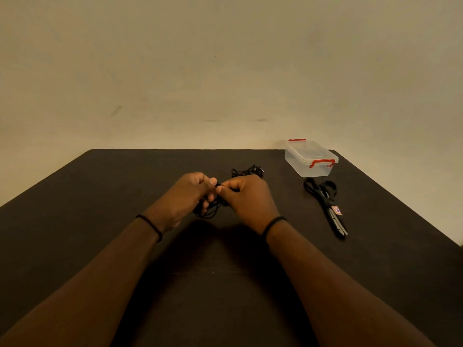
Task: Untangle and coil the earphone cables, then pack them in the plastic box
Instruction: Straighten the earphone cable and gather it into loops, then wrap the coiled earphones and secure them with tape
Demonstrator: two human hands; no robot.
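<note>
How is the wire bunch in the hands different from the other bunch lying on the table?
The held earphone cable is pinched between the left hand and right hand, while the tangled pile lies untouched on the table. The held earphone cable hangs in loose loops; the tangled pile is a bunched clump. The tangled pile lies farther back, nearer the plastic box. Both are thin and black.

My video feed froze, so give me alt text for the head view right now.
Both hands, left hand and right hand, pinch a black earphone cable just above a dark table. A second tangled cable lies behind them. At far right sit a closed plastic box and scissors.
</note>
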